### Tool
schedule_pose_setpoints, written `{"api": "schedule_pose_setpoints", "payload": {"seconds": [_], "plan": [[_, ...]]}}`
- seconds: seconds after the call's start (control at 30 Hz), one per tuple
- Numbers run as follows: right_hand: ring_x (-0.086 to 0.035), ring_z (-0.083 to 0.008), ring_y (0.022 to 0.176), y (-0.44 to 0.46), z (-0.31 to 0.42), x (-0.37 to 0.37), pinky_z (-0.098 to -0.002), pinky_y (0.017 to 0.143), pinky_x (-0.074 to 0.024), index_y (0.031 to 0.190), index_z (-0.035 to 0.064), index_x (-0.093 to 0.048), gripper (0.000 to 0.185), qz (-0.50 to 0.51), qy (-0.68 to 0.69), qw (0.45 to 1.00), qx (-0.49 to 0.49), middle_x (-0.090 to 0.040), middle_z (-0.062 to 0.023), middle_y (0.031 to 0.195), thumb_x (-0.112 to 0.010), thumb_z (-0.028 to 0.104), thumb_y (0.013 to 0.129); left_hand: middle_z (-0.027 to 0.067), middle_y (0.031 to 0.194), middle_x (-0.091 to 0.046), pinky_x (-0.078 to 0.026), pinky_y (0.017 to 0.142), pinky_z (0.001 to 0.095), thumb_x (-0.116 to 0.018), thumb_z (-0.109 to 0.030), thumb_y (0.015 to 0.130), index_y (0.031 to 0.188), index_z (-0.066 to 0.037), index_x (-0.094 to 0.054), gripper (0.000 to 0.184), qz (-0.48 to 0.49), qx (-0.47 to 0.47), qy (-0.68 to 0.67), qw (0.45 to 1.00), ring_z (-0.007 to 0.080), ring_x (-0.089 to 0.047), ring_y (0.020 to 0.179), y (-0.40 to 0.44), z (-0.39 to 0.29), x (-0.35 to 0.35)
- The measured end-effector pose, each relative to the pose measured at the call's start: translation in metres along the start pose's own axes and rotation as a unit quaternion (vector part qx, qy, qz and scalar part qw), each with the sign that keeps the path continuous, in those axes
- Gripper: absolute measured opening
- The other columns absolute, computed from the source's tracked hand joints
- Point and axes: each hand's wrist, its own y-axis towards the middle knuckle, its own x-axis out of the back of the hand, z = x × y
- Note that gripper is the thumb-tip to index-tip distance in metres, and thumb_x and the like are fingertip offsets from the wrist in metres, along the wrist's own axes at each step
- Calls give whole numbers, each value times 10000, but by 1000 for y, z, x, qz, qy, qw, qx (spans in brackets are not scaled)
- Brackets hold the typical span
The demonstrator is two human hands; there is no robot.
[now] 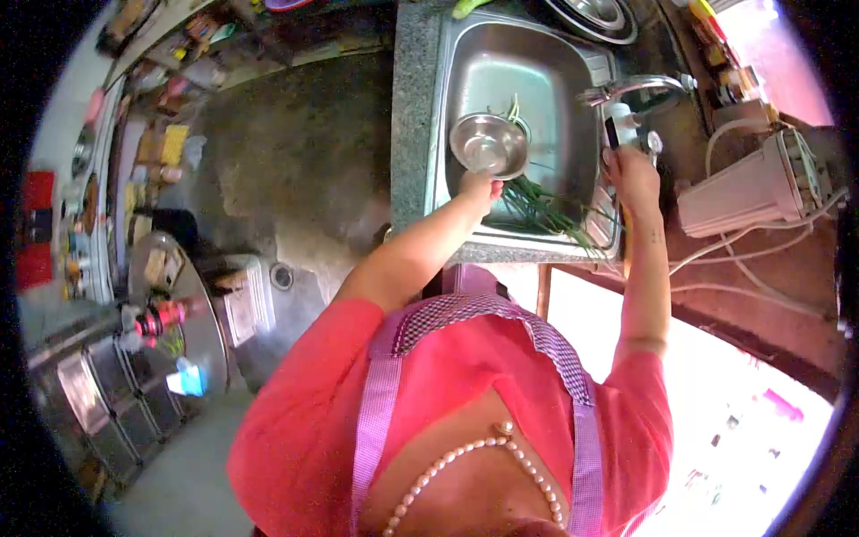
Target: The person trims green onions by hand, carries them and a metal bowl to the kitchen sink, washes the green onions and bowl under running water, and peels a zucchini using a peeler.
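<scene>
- Metal bowl (489, 143): held over the left part of the sink (506, 72); cannot tell whether touching its bottom.
- Left hand (480, 186): pinching the bowl's near edge.
- Right hand (633, 179): right of the sink, near the faucet (651, 83), fingers curled beside a white object (622, 123); cannot tell whether gripping it.
- Green stalks (537, 208): lying in the sink, near the bowl.

The floor (255, 170) was dull and patchy, and it spread out toward ten o'clock, with a round drain (282, 276) at nine. A messy shelf (120, 170) stood near ten o'clock too, beside a pale wall (55, 116). A round table (202, 315) was at half past eight. The speckled grey bench (412, 107) sat at twelve. Pink light (787, 63) glowed at two, and white light (716, 394) shone very brightly at four.
</scene>
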Motion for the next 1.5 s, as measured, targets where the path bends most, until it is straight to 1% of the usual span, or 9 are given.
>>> {"api": "schedule_pose_setpoints", "payload": {"seconds": [0.1, 0.17, 0.27, 0.37, 0.5, 0.73, 1.03, 1.43, 1.5], "plan": [[-545, -252, 638, -10, 5, -45, -370, 609, -445, 845, 57, -572, 193, -93, 230, 961, -125, -563, -108, 718, -524, 243, 824, 115, 874, -539, -459, 436, 313, -416, -317, 890, 1048, -68, -448, 297, 90, -26, 191, 977, 190, -535, 583, 19, -1, 30], [-508, -155, 612, -6, 31, -84, -290, 585, -432, 893, 54, -585, 248, -114, 469, 849, -214, -553, -40, 725, -516, 288, 848, 116, 937, -505, -477, 485, 373, -407, -471, 863, 1138, -125, -387, 443, 27, 155, 118, 981, 239, -516, 592, 17, -9, 32], [-545, -184, 683, 29, 96, -125, -277, 622, -473, 880, 25, -553, 139, -8, 867, 394, -306, -562, -81, 782, -514, 150, 832, 74, 1054, -430, -427, 715, 452, -459, -539, 812, 1223, -195, -352, 546, 27, 194, 211, 958, 249, -477, 836, -52, -44, -5], [-534, -217, 728, 83, 118, -193, -289, 659, -476, 858, -27, -506, 122, -26, 954, 123, -271, -543, -123, 808, -474, 80, 808, 73, 1095, -479, -395, 754, 439, -529, -476, 793, 1114, -140, -490, 466, 38, 31, 171, 984, 222, -466, 957, -41, -86, -54], [-525, -253, 843, 117, 119, -208, -359, 762, -454, 897, -9, -491, 145, -140, 972, 129, -140, -538, -136, 915, -389, 81, 846, 104, 704, -581, -460, 590, 337, -576, -102, 733, 775, 12, -581, 122, 245, -99, 132, 955, 225, -569, 666, 55, -107, -109], [-531, -267, 836, 120, 95, -202, -387, 766, -454, 929, 11, -486, 216, -125, 971, 151, -138, -542, -119, 943, -329, 151, 883, 136, 767, -602, -471, 585, 360, -560, -167, 756, 800, -2, -600, 176, 193, -134, 384, 893, 233, -575, 652, 66, -107, -151], [-534, -229, 800, 109, 104, -196, -336, 710, -454, 919, 30, -491, 189, -87, 907, 243, -334, -561, -110, 881, -387, 184, 888, 131, 868, -587, -450, 632, 388, -568, -301, 784, 875, -8, -579, 307, 143, -70, 235, 959, 247, -559, 759, 27, -83, -124], [-533, -139, 604, 67, 94, -146, -272, 528, -440, 869, 1, -554, 200, 30, 631, 738, -235, -576, -46, 743, -595, 179, 786, 105, 885, -585, -499, 617, 413, -399, -279, 842, 946, -71, -548, 276, 146, 78, 131, 978, 255, -576, 764, 5, -93, -110], [-534, -147, 595, 65, 94, -148, -269, 538, -446, 900, -10, -546, 253, 25, 696, 679, -232, -577, -55, 730, -613, 196, 770, 97, 880, -586, -494, 620, 417, -396, -283, 850, 937, -81, -550, 269, 210, 74, 94, 970, 252, -577, 759, 9, -92, -107]]}}
